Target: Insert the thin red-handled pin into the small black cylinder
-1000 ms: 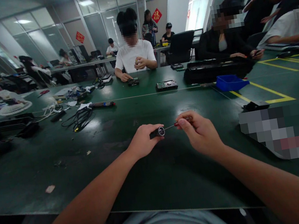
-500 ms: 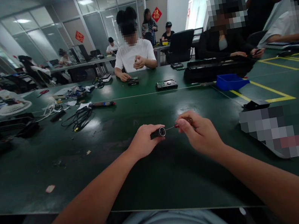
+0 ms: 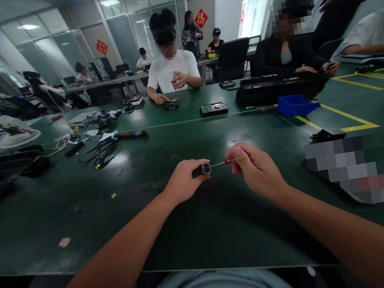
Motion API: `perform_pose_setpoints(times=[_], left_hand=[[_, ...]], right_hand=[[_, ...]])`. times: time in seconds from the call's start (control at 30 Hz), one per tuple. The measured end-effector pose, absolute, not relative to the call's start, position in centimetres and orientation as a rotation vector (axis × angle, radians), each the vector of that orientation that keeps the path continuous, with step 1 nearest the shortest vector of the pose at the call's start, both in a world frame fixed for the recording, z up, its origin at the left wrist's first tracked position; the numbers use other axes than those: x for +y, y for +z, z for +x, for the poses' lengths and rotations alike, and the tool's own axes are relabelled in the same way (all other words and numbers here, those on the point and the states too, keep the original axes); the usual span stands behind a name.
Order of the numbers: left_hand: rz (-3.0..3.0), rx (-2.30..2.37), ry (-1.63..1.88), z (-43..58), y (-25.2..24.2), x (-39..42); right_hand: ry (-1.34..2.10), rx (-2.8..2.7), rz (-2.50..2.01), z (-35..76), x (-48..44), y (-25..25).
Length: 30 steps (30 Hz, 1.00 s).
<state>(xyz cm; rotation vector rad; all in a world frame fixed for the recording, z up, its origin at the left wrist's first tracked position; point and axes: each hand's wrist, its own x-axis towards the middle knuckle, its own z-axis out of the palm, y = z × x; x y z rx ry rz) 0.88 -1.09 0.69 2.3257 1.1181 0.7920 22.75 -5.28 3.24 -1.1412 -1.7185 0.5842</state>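
Note:
My left hand is closed around a short black cylinder, whose round, silver-rimmed end faces right. In my right hand is a screwdriver with a dark red handle, mostly hidden by the fingers. Its thin metal shaft points left and meets the cylinder's round end; how deep the tip sits I cannot tell. Both hands are held above the green table, close to its front edge.
A blue bin and a long black casing lie to the right. A hard drive is straight ahead, with black cables to the left. Across the table sits a person in a white shirt. A blurred-out item lies near my right arm.
My right hand's fingers have shifted around the screwdriver handle, covering more of it. The cylinder has moved very slightly left. My left hand keeps its hold.

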Motion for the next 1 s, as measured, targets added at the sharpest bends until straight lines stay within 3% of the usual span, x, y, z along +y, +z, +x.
perform_pose_setpoints(times=[0.77, 1.0], left_hand=[[2.296, 1.124, 0.826, 0.8, 0.8, -1.1], [2.274, 1.059, 0.960, 0.7, 0.6, -0.7]], right_hand=[[0.837, -1.404, -1.023, 22.3, -4.4, 3.0], [1.198, -0.961, -0.991, 22.6, -2.9, 2.0]])
